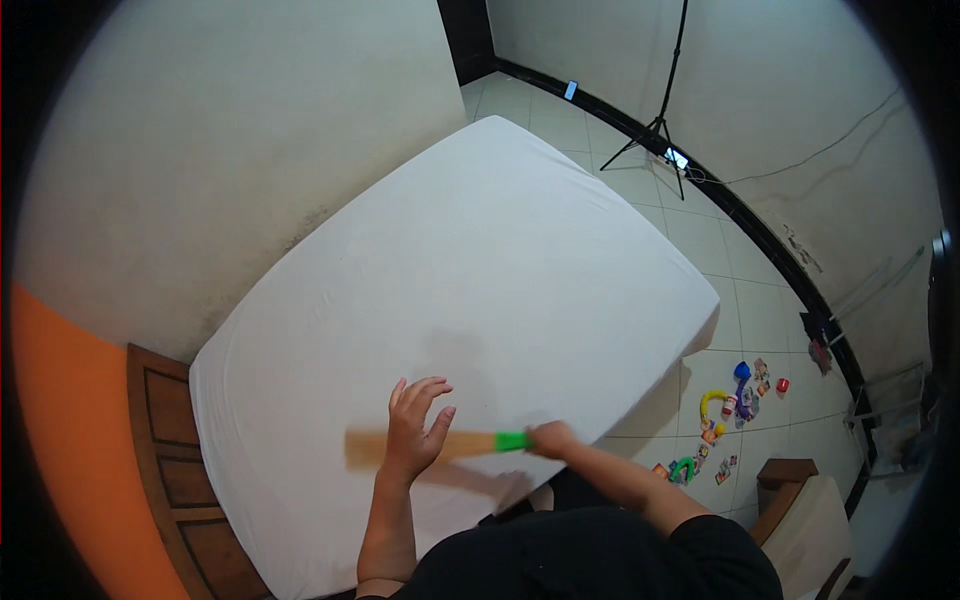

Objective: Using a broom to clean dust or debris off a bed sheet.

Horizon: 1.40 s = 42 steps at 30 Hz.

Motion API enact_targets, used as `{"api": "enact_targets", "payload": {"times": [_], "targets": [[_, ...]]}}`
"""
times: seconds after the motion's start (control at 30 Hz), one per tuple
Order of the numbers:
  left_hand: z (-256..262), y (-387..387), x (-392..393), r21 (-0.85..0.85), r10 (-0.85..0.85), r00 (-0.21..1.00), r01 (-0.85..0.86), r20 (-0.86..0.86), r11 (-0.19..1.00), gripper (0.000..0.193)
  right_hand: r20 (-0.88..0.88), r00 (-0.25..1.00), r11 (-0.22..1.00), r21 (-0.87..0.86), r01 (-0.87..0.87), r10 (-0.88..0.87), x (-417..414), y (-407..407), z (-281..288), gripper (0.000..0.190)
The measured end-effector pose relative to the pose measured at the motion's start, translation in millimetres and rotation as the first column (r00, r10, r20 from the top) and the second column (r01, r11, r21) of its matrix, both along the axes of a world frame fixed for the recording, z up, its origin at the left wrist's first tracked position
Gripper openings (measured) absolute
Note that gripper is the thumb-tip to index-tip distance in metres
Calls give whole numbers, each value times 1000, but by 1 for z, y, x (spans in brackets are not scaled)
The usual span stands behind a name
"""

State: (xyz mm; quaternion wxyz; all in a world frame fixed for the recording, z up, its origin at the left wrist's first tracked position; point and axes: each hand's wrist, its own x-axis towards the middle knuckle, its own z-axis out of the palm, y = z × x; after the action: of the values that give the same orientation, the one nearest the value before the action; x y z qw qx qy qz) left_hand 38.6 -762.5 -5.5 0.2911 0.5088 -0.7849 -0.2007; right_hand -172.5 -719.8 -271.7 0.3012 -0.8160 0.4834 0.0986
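My right hand [551,440] grips the end of a tan hand broom [472,444] just past its green band [513,442]. The broom points left across the near part of a mattress with a white fitted sheet [525,270], and its far end is blurred. A shadow falls on the sheet below it. My left hand [416,427] is raised, its fingers apart and slightly bent, holding nothing. It hides part of the broom; whether it touches the broom I cannot tell.
A wooden headboard [180,472] borders the bed at left, and a wall [247,135] runs along its far side. On the tiled floor at right lie scattered toys and cards [742,397], near a wooden chair [802,510]. A black tripod [660,124] stands beyond the bed.
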Motion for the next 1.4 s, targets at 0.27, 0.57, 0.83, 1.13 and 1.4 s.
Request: {"api": "enact_targets", "payload": {"times": [0.27,0.57,0.83,1.13,1.4], "targets": [[3,-16,-12,16,138,989,-139,57,990,19,63,12,23,173,985,-998,-234,-85,-27,51],[16,-30,-35,-4,259,963,-260,69,966,18,280,662,704,78,705,-695,-74,-109,-5,47],[29,-58,-57,-25,251,965,-250,71,968,19,27,998,998,-16,-60,60,-84,-104,3,45],[21,-61,-55,25,225,969,-228,102,973,18,283,-134,-69,229,971,-950,-269,-193,-15,51],[21,-94,-87,12,21,996,-23,85,1000,19,96,839,841,-23,540,-536,-113,-86,25,49]]}}
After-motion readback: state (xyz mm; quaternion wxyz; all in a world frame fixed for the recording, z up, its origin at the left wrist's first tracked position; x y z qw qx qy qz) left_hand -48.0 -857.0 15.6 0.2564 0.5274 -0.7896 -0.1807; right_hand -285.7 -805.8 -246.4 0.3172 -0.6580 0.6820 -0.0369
